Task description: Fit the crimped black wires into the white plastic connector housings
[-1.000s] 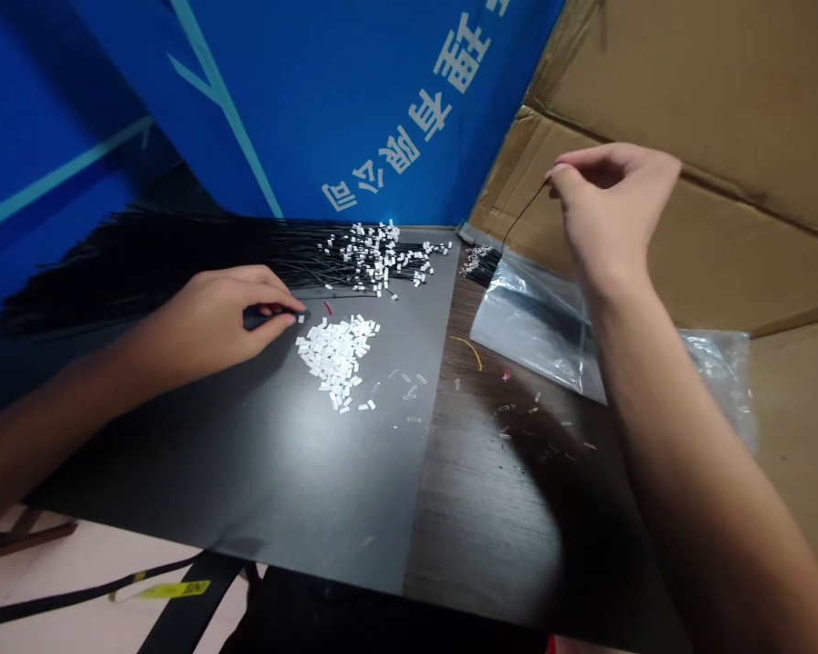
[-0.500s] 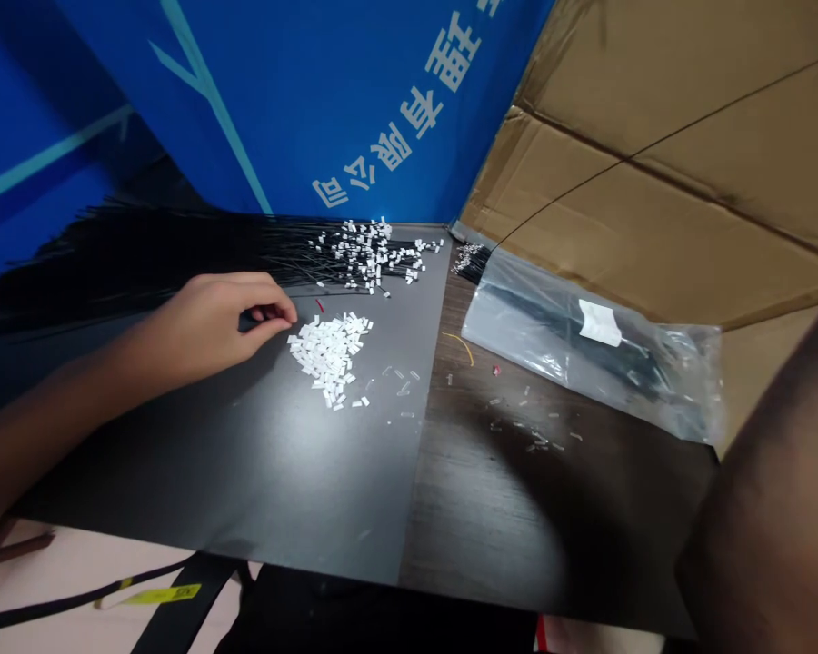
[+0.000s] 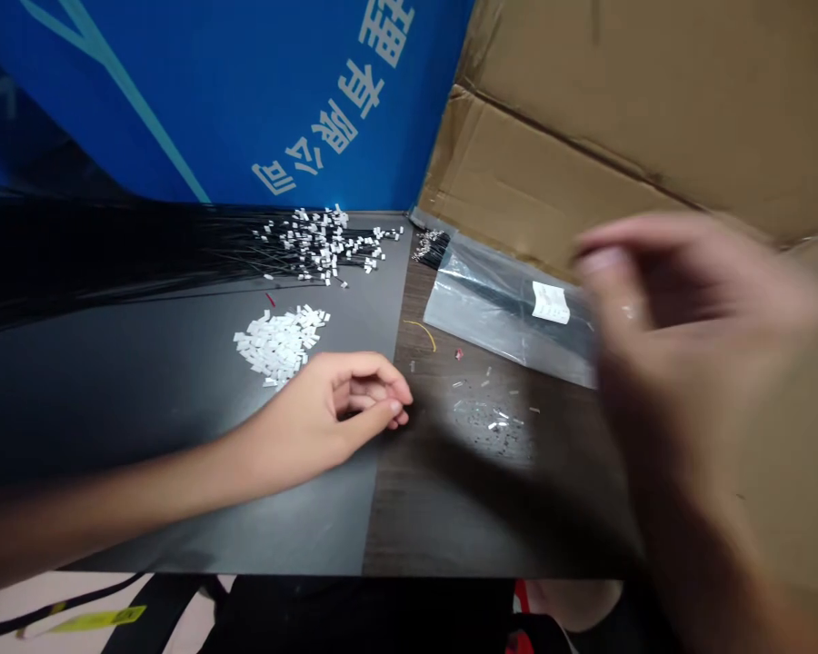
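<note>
My left hand [image 3: 361,400] hovers over the seam between the grey mat and the dark wood. Its fingers are curled, thumb and forefinger pressed together; anything between them is too small to make out. Just left of it lies a heap of small white connector housings [image 3: 279,341], partly behind the wrist. My right hand [image 3: 682,309], smeared by motion, is raised in front of the cardboard at the right. Its thumb and forefinger come together, but what they hold does not show. Behind it is a clear plastic bag [image 3: 494,327] of black wires with bare metal terminals [image 3: 429,245].
Black wires with white connectors [image 3: 327,241] lie along the back left. Small clear bits [image 3: 497,425] are scattered on the dark wood, near a yellow wire scrap [image 3: 423,333] and a red scrap [image 3: 459,354]. A blue panel [image 3: 211,100] and cardboard [image 3: 552,173] rise behind.
My left hand has moved right, from beside the white heap to the seam. My right hand has come into view from the right. The long black wire across the cardboard no longer shows.
</note>
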Action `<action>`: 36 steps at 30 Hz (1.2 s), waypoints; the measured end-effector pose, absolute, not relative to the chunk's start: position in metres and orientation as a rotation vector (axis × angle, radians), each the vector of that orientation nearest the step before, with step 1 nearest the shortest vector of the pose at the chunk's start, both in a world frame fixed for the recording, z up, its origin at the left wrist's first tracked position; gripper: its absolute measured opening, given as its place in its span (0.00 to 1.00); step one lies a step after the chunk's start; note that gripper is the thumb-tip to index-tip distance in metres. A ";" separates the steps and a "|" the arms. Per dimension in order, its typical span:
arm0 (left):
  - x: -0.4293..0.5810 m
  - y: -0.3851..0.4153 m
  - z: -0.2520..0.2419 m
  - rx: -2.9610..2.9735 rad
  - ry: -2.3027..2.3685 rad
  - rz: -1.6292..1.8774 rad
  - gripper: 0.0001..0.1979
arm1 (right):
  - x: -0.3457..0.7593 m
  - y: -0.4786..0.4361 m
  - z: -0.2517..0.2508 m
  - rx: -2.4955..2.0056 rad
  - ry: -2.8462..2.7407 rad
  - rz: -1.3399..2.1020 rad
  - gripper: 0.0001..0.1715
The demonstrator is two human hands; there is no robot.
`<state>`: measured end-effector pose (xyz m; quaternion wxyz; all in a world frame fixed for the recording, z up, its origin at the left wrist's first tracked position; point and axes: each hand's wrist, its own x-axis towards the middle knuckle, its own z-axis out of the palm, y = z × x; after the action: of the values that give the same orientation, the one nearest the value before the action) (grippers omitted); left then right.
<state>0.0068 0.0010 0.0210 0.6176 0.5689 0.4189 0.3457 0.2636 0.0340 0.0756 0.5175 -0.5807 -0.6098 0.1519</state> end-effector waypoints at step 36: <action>0.004 -0.011 0.008 1.113 1.046 0.865 0.05 | 0.238 -0.025 0.013 -1.010 -1.588 1.046 0.08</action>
<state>0.0040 -0.0108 0.0080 0.6388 0.4877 0.4586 0.3792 0.2384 -0.0251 0.0133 0.4745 -0.4128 -0.6493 0.4276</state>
